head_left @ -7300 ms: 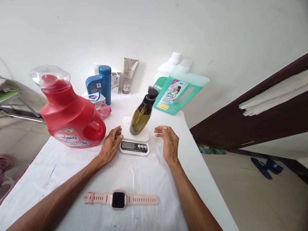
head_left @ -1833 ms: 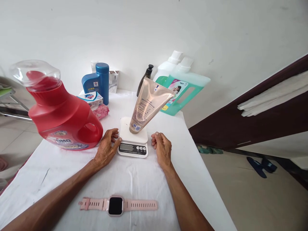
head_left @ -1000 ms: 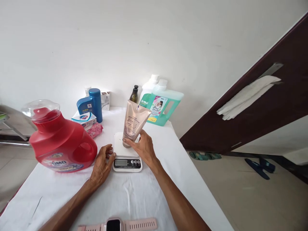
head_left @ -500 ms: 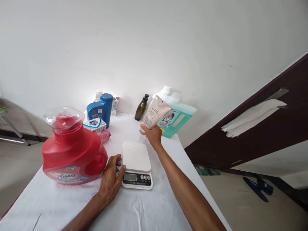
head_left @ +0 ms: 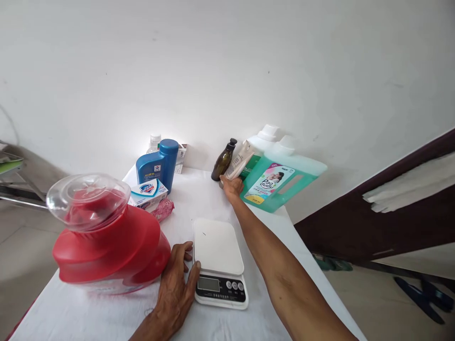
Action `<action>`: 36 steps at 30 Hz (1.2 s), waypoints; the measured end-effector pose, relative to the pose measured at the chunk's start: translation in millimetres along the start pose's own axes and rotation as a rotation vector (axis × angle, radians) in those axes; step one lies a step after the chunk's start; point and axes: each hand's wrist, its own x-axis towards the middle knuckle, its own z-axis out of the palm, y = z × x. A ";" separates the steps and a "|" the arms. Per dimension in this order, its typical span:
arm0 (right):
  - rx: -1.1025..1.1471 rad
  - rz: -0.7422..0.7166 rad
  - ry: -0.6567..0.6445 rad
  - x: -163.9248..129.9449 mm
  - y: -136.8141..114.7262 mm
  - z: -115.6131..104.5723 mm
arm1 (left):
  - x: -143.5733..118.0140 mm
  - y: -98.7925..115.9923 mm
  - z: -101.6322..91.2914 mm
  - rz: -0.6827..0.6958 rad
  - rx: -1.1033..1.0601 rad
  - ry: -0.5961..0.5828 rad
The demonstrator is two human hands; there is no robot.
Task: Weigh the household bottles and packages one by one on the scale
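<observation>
The single head-worn camera is looking forward and down across the table [head_left: 106,312] toward the wall [head_left: 213,71], sitting close above the scale [head_left: 217,246]

A plain white wall [head_left: 227,71] fills the view from nine to two o'clock, evenly lit. At three o'clock a dark brown door [head_left: 391,208] carries a pale towel [head_left: 408,187]. Beige floor [head_left: 391,303] lies at four o'clock, with dark slippers [head_left: 423,293]. A metal rack [head_left: 14,189] stands at nine o'clock.
</observation>
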 end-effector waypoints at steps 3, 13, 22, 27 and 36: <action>-0.017 0.025 0.012 -3.6 -0.2 1.1 | -0.1 0.5 -0.8 0.011 0.003 0.010; 0.039 -0.130 -0.056 -59.2 -7.2 -15.4 | 0.0 4.0 -1.8 0.012 0.002 0.025; 0.052 -0.365 -0.410 -44.9 -134.4 75.7 | 0.4 3.4 -0.3 -0.029 0.009 0.032; 0.022 -0.414 -0.450 -27.0 -157.2 114.3 | -0.1 1.1 2.1 -0.024 -0.007 0.038; -0.152 -0.541 -0.406 -13.2 -158.9 117.3 | -0.4 0.5 2.6 -0.027 0.013 0.038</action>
